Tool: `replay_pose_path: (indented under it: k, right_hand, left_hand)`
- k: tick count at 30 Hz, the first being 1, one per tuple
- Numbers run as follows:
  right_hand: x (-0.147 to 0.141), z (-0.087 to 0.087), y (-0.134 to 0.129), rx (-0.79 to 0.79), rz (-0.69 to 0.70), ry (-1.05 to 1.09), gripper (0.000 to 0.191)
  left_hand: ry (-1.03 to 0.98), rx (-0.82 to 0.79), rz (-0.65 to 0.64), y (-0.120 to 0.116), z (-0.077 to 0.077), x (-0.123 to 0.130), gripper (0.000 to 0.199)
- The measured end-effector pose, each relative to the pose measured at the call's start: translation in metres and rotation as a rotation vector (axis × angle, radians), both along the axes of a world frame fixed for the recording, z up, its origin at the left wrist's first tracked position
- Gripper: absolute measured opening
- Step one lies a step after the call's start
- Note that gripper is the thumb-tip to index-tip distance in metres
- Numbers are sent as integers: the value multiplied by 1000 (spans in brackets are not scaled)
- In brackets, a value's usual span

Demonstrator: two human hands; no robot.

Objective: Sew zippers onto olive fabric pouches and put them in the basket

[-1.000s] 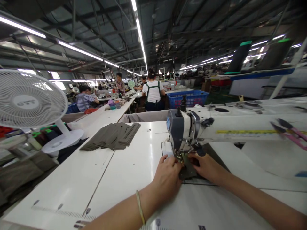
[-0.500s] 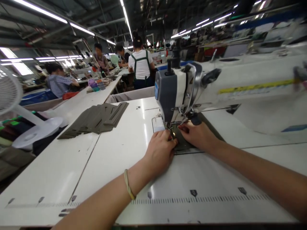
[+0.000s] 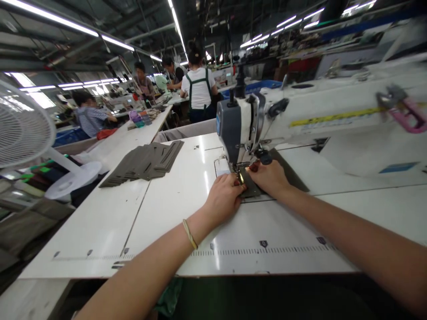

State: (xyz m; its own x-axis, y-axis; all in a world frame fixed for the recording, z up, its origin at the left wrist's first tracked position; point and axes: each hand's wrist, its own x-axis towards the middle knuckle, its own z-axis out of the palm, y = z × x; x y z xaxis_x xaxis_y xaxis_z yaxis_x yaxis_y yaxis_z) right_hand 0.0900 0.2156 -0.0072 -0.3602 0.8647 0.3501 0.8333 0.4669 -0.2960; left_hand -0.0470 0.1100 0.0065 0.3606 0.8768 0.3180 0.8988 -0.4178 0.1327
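Observation:
A grey-green fabric piece (image 3: 293, 173) lies flat under the head of the white and grey sewing machine (image 3: 230, 126), whose small light shines near the needle. My left hand (image 3: 223, 198) is on the near left edge of the fabric, its fingers curled together and gripping that edge close to the presser foot. To the right of the needle, my right hand (image 3: 270, 178) pinches the same fabric between thumb and fingers. Its fingertips are partly hidden by the machine head. A twisted yellowish band (image 3: 190, 234) circles my left wrist.
Grey-green fabric pieces (image 3: 143, 162) lie in a fanned stack on the white table (image 3: 173, 209). A white fan (image 3: 71, 171) stands at the left. Pink-handled snips (image 3: 402, 109) rest on the machine arm. Several people work at tables behind.
The view has shifted, bringing the table's front edge and more of the pink-handled snips into sight. Both hands stay on the fabric near the needle, with little visible movement.

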Motion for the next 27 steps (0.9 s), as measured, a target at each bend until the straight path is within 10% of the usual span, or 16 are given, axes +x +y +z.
replay_pose_path:
  k: [11,27]
  right_hand:
    - [54,-12,-39,240,667,106,28]
    - [50,-13,-34,227,675,137,31]
  left_hand:
    - [-121,55,-51,-19,-8,-9,21]
    - [-35,101,-129,-7,-7,-12,26]
